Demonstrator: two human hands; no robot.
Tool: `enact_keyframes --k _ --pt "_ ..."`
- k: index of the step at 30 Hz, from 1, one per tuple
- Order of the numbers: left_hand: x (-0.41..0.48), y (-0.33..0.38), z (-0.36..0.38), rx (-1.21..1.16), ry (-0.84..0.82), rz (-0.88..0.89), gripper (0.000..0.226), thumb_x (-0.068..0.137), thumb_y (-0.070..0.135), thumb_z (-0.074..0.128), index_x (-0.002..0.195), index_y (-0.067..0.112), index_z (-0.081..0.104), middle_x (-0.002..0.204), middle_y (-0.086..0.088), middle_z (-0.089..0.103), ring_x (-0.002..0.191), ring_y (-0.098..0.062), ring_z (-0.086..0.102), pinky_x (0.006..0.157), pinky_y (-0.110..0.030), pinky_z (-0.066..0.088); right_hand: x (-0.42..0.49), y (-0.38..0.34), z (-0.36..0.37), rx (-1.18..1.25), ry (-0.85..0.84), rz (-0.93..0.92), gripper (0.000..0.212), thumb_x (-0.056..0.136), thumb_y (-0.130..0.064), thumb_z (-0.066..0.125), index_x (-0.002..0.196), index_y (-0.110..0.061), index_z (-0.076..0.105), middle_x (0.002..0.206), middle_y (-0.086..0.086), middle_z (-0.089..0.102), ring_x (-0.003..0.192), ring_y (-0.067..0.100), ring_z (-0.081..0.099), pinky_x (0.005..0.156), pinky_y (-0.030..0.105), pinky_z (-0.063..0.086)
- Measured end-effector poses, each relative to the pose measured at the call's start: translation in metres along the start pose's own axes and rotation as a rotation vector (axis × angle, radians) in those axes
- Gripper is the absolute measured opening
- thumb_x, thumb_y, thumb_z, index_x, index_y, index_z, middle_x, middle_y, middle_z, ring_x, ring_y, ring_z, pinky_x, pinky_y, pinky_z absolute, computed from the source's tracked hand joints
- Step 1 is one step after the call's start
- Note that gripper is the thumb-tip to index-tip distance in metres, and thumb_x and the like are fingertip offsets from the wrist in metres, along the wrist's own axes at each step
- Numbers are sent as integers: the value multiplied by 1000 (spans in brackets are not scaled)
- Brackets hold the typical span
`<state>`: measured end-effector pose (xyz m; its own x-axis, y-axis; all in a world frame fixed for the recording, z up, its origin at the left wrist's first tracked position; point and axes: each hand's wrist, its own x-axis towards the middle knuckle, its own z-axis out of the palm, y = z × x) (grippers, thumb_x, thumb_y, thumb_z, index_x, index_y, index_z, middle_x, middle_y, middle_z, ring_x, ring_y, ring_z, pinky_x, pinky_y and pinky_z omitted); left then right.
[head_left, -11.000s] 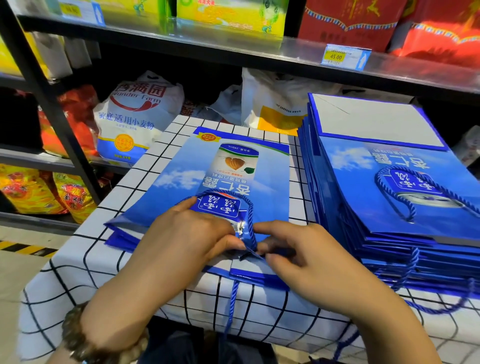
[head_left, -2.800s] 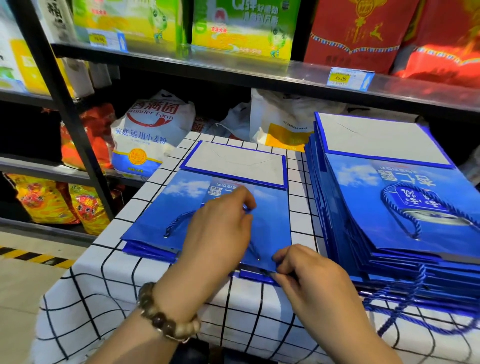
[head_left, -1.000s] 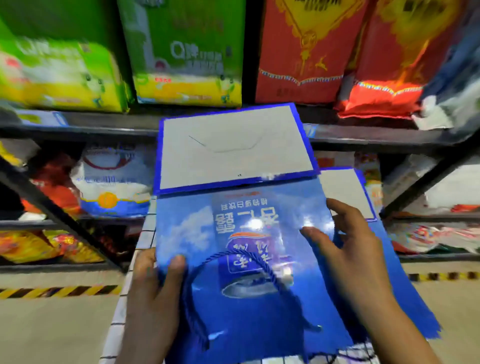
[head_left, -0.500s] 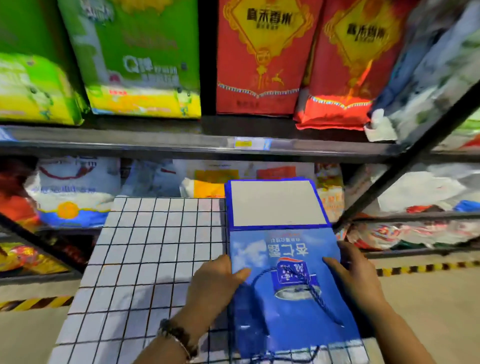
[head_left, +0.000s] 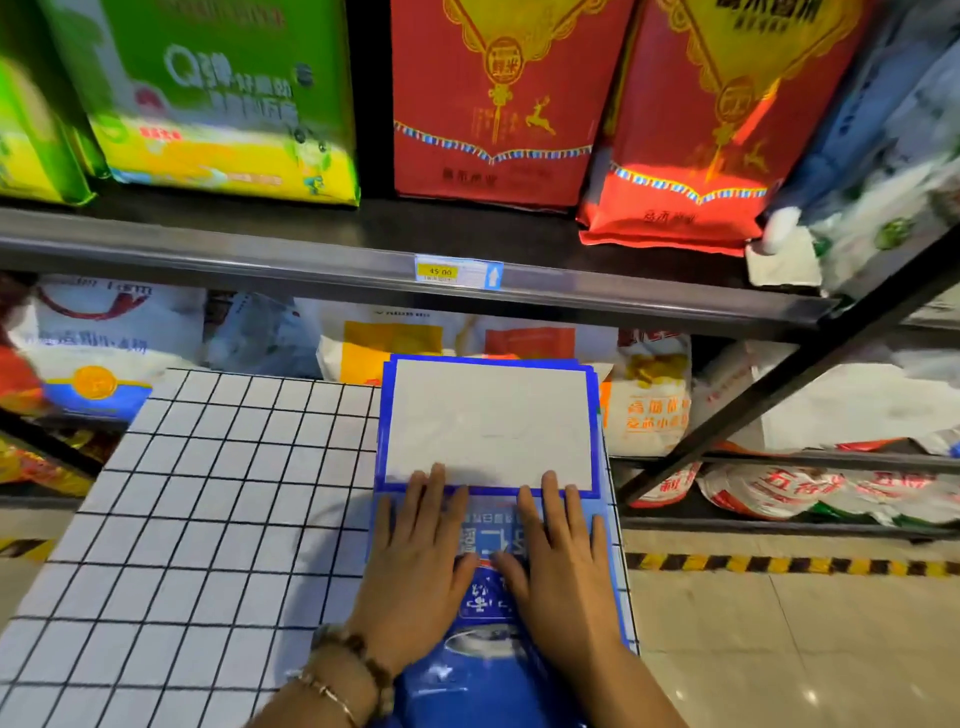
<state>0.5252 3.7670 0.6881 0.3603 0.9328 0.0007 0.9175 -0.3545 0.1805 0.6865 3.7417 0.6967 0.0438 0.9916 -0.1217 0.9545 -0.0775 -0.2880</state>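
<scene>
A stack of flat blue paper gift bags (head_left: 488, 421) lies on the right side of a table covered with a white black-checked cloth (head_left: 208, 509). The top bag shows its grey folded bottom panel at the far end and blue printing nearer me. My left hand (head_left: 421, 556) and my right hand (head_left: 556, 561) lie side by side, palms down with straight fingers, pressing flat on the top bag. Their fingertips reach the edge of the grey panel. A bead bracelet circles my left wrist.
Behind the table runs a dark metal shelf (head_left: 311, 265) with a yellow price tag (head_left: 457, 271). Green sacks (head_left: 218, 98) and red sacks (head_left: 498, 98) stand on it; white flour bags (head_left: 104, 343) fill the lower shelf. Tiled floor with hazard tape (head_left: 779, 564) lies right.
A second ago both hands held a blue bag lifted by its sides. It now lies on the stack at the right, and both hands have gone flat on top of it.
</scene>
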Motion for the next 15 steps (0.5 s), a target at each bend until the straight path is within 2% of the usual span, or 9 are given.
enact_keyframes --k 2,4,6,11,13,15 --pt "0 -3 18 51 6 15 66 94 51 -3 137 15 31 153 -12 14 142 -30 3 110 -44 -3 0 9 17 -110 50 -8 65 87 -65 6 145 -35 0 156 0 -11 142 26 -13 116 42 2" --pt "2 -4 27 62 -20 9 66 93 52 -3 138 15 29 156 -9 -7 142 -27 -3 110 -43 -5 1 14 28 -170 7 20 66 91 -61 7 147 -27 6 157 2 -5 143 22 -8 113 41 3" --pt "3 -4 31 50 -34 -2 66 94 52 -2 141 15 27 155 -7 -12 143 -25 -10 110 -44 -6 3 17 35 -198 -7 34 66 92 -59 10 147 -22 10 157 3 -3 143 23 -2 108 42 3" --pt "2 -7 34 -58 -131 -6 64 93 52 -1 148 17 -1 155 -8 -10 143 -24 -10 110 -44 -5 5 15 34 -168 -95 55 67 93 -59 11 147 -21 15 156 5 7 140 25 7 107 43 5" --pt "2 -8 25 -104 -199 -10 67 92 56 -1 147 18 -3 155 -7 -11 143 -22 -12 110 -42 -5 2 16 29 -138 -102 32 67 91 -62 11 147 -24 8 156 4 -1 142 22 0 111 43 2" --pt "1 -9 14 -159 -150 11 72 87 64 -4 145 23 -12 154 1 -19 141 -12 -18 114 -39 -6 2 12 13 -47 -76 -20 69 88 -64 16 145 -32 -6 154 -4 -20 142 15 -13 117 41 -3"
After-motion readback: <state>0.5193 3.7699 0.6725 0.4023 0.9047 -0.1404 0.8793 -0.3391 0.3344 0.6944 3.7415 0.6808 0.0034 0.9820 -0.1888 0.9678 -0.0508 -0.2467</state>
